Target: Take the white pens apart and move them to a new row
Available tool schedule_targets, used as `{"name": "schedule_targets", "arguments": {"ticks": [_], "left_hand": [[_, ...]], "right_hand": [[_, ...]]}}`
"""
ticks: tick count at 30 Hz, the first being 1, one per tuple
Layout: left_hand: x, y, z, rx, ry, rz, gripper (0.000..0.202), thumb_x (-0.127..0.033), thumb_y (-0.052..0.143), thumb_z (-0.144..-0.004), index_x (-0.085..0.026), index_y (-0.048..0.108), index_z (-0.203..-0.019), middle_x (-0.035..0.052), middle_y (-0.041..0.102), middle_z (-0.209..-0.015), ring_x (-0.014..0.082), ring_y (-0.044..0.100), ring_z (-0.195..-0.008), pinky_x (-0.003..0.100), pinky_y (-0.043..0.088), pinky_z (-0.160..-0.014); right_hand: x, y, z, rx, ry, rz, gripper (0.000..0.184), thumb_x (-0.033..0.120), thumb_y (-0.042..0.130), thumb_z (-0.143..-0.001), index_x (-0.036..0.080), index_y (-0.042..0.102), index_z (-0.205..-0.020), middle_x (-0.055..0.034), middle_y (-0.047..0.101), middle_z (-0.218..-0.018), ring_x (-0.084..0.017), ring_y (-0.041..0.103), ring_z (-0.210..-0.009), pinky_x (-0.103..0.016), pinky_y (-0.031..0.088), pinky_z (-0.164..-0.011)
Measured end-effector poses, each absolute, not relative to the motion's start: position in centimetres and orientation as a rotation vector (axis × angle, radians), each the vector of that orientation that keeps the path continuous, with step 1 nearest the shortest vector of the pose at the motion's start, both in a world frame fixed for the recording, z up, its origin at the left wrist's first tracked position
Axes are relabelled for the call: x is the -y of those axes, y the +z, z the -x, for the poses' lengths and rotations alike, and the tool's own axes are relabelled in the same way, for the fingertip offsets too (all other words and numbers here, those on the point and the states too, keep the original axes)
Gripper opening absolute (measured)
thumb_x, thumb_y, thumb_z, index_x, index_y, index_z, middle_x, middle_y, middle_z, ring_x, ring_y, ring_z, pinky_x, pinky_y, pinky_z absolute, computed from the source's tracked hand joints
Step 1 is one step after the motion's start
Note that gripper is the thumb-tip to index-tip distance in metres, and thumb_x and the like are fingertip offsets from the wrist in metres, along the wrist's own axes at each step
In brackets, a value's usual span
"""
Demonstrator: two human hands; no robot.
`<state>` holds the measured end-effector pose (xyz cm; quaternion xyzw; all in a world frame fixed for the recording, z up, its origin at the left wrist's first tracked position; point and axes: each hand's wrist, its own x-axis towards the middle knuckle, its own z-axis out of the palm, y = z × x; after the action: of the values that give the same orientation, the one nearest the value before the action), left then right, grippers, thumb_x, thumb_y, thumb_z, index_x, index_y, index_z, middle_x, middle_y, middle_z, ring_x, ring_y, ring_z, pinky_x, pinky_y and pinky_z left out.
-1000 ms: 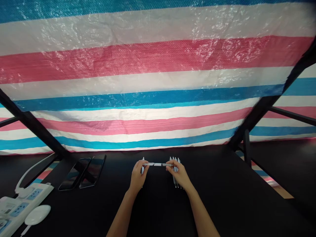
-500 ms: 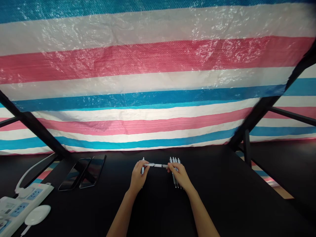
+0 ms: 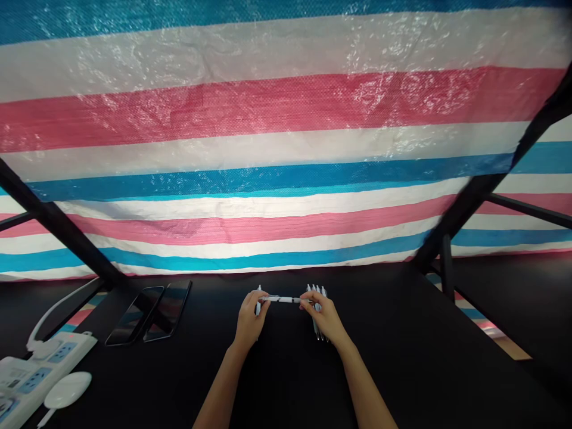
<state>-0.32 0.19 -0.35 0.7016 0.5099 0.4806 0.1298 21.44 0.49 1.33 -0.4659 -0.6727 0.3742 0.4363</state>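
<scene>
A white pen (image 3: 282,299) is held level between both hands above a black table (image 3: 402,357). My left hand (image 3: 250,320) pinches its left end, and my right hand (image 3: 322,316) pinches its right end. Under my right hand lies a row of several white pens (image 3: 315,292), partly hidden by the fingers. One more white pen (image 3: 258,291) lies behind my left hand, mostly covered.
Two dark phones (image 3: 151,310) lie at the left of the table. A white power strip (image 3: 31,372) and a white oval device (image 3: 67,389) sit at the far left. A striped tarp (image 3: 286,149) hangs behind, with black frame bars (image 3: 469,202) on both sides.
Both hands stay on the pen. My right hand's fingertips have shifted slightly along its right end; nothing else has moved.
</scene>
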Motion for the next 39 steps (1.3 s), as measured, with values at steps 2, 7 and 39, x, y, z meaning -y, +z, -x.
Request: {"name": "schedule_targets", "arguments": {"ticks": [2, 7, 39], "left_hand": [[-0.2, -0.3, 0.3, -1.477, 1.402, -2.037, 0.011, -0.024, 0.049, -0.085, -0.021, 0.060, -0.089, 0.0048, 0.062, -0.087, 0.0167, 0.060, -0.079, 0.030, 0.049, -0.073], [-0.1, -0.1, 0.3, -1.471, 1.408, -2.033, 0.012, -0.025, 0.050, -0.085, -0.021, 0.061, -0.087, 0.0044, 0.063, -0.084, 0.0163, 0.060, -0.076, 0.029, 0.049, -0.071], [0.3, 1.3, 0.0, -1.099, 1.530, -1.004, 0.067, -0.047, 0.064, -0.074, -0.021, 0.038, -0.131, 0.0108, 0.070, -0.099, 0.0230, 0.067, -0.087, 0.035, 0.056, -0.071]], "right_hand": [[-0.4, 1.5, -21.4, 1.660, 0.955, 1.166, 0.022, 0.039, 0.053, -0.084, 0.019, 0.062, -0.085, -0.0026, 0.066, -0.071, -0.019, 0.063, -0.073, -0.029, 0.045, -0.069], [-0.3, 1.6, -21.4, 1.652, 0.970, 1.204, 0.024, 0.040, 0.051, -0.085, 0.018, 0.062, -0.083, -0.0023, 0.066, -0.066, -0.019, 0.063, -0.068, -0.026, 0.045, -0.060], [1.6, 2.5, -17.5, 1.775, 1.055, 1.065, 0.019, 0.039, 0.054, -0.085, 0.020, 0.058, -0.082, 0.0029, 0.063, -0.056, -0.014, 0.060, -0.053, -0.026, 0.044, -0.060]]}}
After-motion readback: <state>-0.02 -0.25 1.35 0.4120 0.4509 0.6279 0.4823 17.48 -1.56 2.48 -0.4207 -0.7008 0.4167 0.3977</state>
